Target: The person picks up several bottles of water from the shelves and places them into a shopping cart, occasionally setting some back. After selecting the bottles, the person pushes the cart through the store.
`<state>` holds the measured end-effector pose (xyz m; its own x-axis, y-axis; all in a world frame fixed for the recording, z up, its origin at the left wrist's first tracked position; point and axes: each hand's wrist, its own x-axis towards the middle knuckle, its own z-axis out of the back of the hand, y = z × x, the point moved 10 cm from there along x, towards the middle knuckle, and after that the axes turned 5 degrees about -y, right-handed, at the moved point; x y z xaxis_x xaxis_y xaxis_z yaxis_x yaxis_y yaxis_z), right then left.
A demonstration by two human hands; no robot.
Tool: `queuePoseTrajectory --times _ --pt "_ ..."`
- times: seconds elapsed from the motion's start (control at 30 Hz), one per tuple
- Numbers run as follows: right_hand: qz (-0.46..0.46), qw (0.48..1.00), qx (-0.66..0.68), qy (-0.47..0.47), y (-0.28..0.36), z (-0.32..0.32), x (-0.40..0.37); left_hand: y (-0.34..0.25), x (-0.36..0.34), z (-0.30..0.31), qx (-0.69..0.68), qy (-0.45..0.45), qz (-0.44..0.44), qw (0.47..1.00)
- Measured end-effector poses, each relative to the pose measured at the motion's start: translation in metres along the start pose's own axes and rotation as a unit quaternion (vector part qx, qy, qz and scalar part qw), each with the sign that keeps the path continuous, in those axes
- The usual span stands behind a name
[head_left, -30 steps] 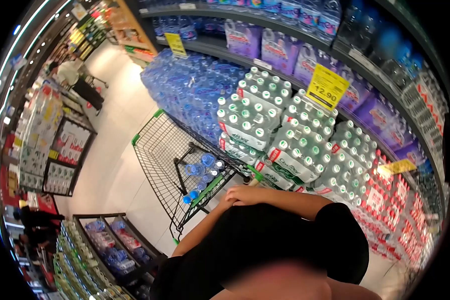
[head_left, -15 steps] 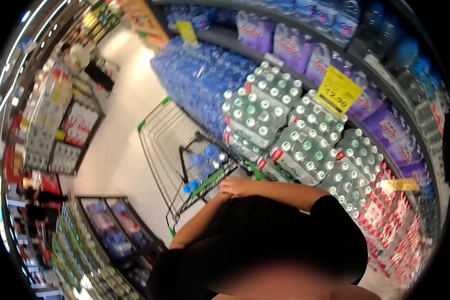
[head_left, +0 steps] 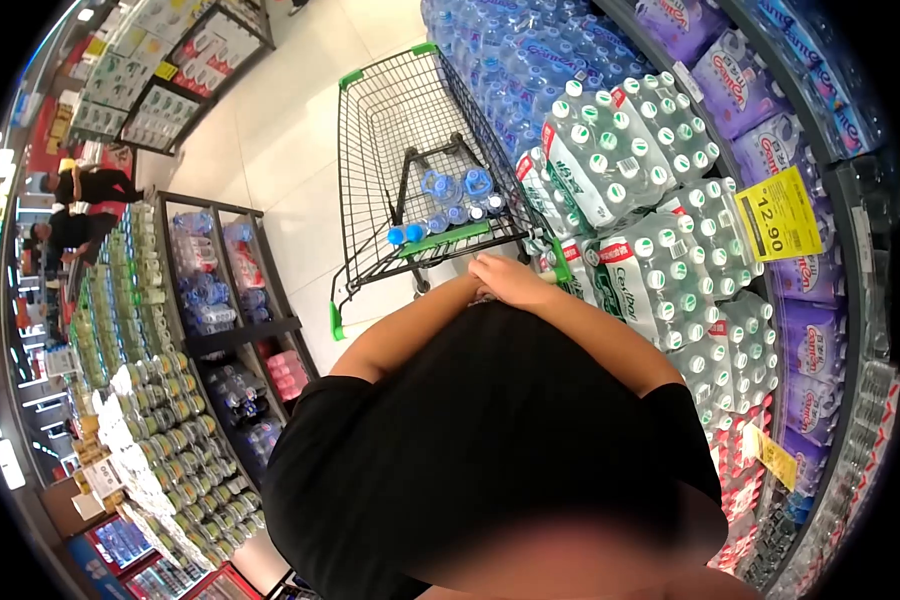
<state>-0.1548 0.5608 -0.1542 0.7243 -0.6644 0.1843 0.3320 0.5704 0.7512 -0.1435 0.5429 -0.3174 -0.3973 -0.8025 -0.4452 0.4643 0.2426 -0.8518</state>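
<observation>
Both hands meet at the near side of a black wire shopping cart (head_left: 380, 130), over its handle. My right hand (head_left: 511, 280) is closed over my left hand (head_left: 479, 289), whose fingers are mostly hidden beneath it. The hands cover part of the handle, so my left hand's grip on it cannot be made out. A green end piece (head_left: 560, 262) of the cart shows just right of them. Inside the cart, beyond a green bar (head_left: 445, 241), lie several clear bottles with blue caps (head_left: 442, 188).
Wrapped bottle packs (head_left: 610, 150) are stacked close to the cart's right side, below a yellow price sign (head_left: 778, 215). Blue bottle packs (head_left: 520, 50) stand further ahead. A dark shelf unit (head_left: 240, 300) and stacked jars (head_left: 185, 440) are on the left. Two people (head_left: 85, 230) stand far left.
The view has turned, and the cart now appears higher and more upright in it. The hands remain together at its handle. The yellow sign and bottle packs have shifted right.
</observation>
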Motion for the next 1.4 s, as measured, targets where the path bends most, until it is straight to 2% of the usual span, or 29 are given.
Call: queuePoseTrajectory --times 0.17,0.27,0.4,0.47,0.5,0.53,0.6,0.67,0.8,0.87,1.17,1.2,1.27,1.37,1.4 --pt "0.112 0.991 -0.062 -0.042 0.017 0.0 0.0 0.0 0.0 0.008 -0.003 -0.006 -0.004 1.0" --pt "0.136 0.984 -0.11 -0.028 0.027 0.001 0.0 -0.001 -0.001 0.012 -0.004 -0.006 -0.005 1.0" --pt "0.103 0.992 -0.074 -0.021 0.006 -0.008 -0.006 -0.002 0.005 0.01 0.0 0.001 -0.015 1.0" --pt "0.117 0.99 -0.046 -0.065 0.002 -0.012 -0.01 -0.004 0.011 0.004 0.006 0.012 -0.023 1.0" --pt "0.101 0.994 -0.036 -0.031 -0.003 -0.017 -0.01 -0.002 0.014 0.001 0.008 0.02 -0.024 0.999" --pt "-0.003 0.999 0.034 0.025 -0.031 -0.039 -0.009 -0.002 0.017 0.002 0.007 0.027 -0.022 0.999" --pt "0.175 0.971 -0.155 -0.054 0.017 -0.013 -0.01 0.003 0.019 0.003 0.008 0.039 -0.015 0.999" --pt "0.157 0.98 -0.118 -0.043 0.021 -0.01 -0.009 0.004 0.021 0.005 0.01 0.045 -0.006 0.999" --pt "0.148 0.979 -0.125 -0.058 0.032 0.0 -0.013 0.007 0.017 0.003 0.013 0.053 0.003 0.999" --pt "0.12 0.988 -0.082 -0.05 0.027 0.006 -0.015 0.01 0.014 0.001 0.013 0.055 0.007 0.998" --pt "0.063 0.991 -0.071 -0.09 0.009 0.005 -0.02 0.008 0.019 0.001 0.021 0.053 0.011 0.998" --pt "0.037 0.993 -0.059 -0.096 -0.003 -0.004 -0.018 0.007 0.018 -0.001 0.022 0.053 0.012 0.998" --pt "-0.099 0.991 0.043 -0.08 -0.054 -0.042 -0.022 0.009 0.015 -0.001 0.018 0.046 0.011 0.999" --pt "0.012 0.984 -0.162 -0.072 -0.028 -0.034 -0.02 0.011 0.009 -0.004 0.019 0.04 0.004 0.999" --pt "0.118 0.966 -0.191 -0.124 0.003 -0.018 -0.026 0.011 0.008 -0.005 0.02 0.037 -0.001 0.999"
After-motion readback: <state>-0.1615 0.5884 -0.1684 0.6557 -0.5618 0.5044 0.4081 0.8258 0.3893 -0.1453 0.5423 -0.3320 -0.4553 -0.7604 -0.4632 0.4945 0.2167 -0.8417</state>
